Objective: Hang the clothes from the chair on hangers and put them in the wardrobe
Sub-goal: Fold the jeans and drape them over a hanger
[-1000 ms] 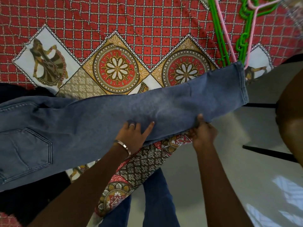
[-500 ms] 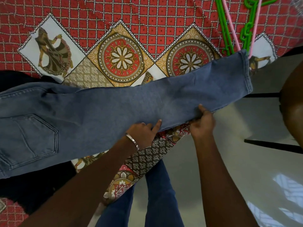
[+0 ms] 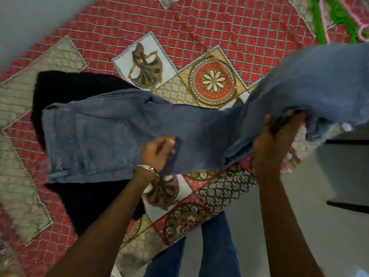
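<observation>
The jeans (image 3: pixel 123 134) lie across the bed (image 3: pixel 229 31), waist toward nine o'clock over a black garment (image 3: pixel 79 88), legs lifted toward three o'clock. The right hand (image 3: pixel 277 144) has its fingers curled up into the raised leg cloth, gripping it. The left hand (image 3: pixel 157 150) sits at the thigh with its fingers bent onto the denim, apparently pinching it, though blur leaves that unsure. If the fold is pulled unevenly, I reckon the legs could slide off the bed edge or drag the black garment along. The hangers (image 3: pixel 329 19) wait at one o'clock, well apart
</observation>
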The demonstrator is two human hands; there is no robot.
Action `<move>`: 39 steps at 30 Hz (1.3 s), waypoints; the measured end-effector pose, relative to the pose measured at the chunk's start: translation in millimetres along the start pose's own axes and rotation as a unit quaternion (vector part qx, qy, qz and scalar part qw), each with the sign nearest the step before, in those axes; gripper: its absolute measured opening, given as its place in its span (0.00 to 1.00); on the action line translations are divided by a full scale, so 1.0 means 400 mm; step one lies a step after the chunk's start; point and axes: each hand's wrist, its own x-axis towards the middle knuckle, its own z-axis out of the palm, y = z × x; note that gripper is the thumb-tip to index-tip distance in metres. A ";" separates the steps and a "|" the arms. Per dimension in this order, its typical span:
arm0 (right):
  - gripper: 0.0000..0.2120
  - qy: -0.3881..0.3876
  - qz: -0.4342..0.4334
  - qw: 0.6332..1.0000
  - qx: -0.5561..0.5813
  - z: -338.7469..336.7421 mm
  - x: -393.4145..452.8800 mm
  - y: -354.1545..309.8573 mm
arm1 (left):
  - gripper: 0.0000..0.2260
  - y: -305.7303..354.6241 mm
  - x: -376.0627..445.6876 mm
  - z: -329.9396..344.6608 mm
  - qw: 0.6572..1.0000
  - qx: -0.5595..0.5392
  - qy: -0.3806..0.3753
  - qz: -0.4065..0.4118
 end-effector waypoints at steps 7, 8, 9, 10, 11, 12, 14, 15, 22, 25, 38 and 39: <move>0.36 -0.436 -0.353 0.764 -0.317 0.340 -0.476 -0.063 | 0.30 -0.097 -0.043 -0.488 0.872 -0.432 0.191 -0.129; 0.40 -0.500 -0.339 0.717 -0.347 0.382 -0.533 -0.035 | 0.28 -0.127 -0.068 -0.546 0.871 -0.422 0.213 -0.135; 0.40 -0.553 -0.310 0.682 -0.364 0.396 -0.560 0.003 | 0.23 -0.134 -0.080 -0.569 0.880 -0.411 0.188 -0.143; 0.38 -0.575 -0.297 0.672 -0.359 0.389 -0.568 0.020 | 0.21 -0.126 -0.085 -0.572 0.896 -0.374 0.149 -0.187; 0.36 -0.568 -0.314 0.676 -0.349 0.414 -0.608 0.028 | 0.24 -0.124 -0.100 -0.613 0.911 -0.327 0.116 -0.222; 0.37 -0.551 -0.327 0.683 -0.351 0.414 -0.614 0.035 | 0.26 -0.130 -0.090 -0.623 0.925 -0.284 0.106 -0.227; 0.42 -0.551 -0.326 0.681 -0.356 0.425 -0.630 0.052 | 0.19 -0.127 -0.075 -0.633 0.953 -0.195 0.141 -0.183; 0.43 -0.554 -0.322 0.680 -0.356 0.419 -0.617 0.065 | 0.14 -0.108 -0.062 -0.620 0.963 -0.139 0.177 -0.148; 0.25 -0.360 -0.194 0.860 -0.306 0.350 -0.528 0.094 | 0.11 -0.162 -0.073 -0.637 0.945 -0.055 0.287 -0.150; 0.29 -0.206 -0.051 0.936 -0.283 0.302 -0.420 0.130 | 0.18 -0.213 -0.064 -0.644 0.940 0.117 0.268 -0.176; 0.13 -0.281 0.245 0.924 -0.089 0.244 -0.256 0.200 | 0.46 -0.214 -0.039 -0.637 0.939 -0.024 0.248 -0.239; 0.12 -0.279 0.229 0.928 -0.091 0.244 -0.255 0.188 | 0.40 -0.198 -0.045 -0.631 0.938 -0.035 0.259 -0.228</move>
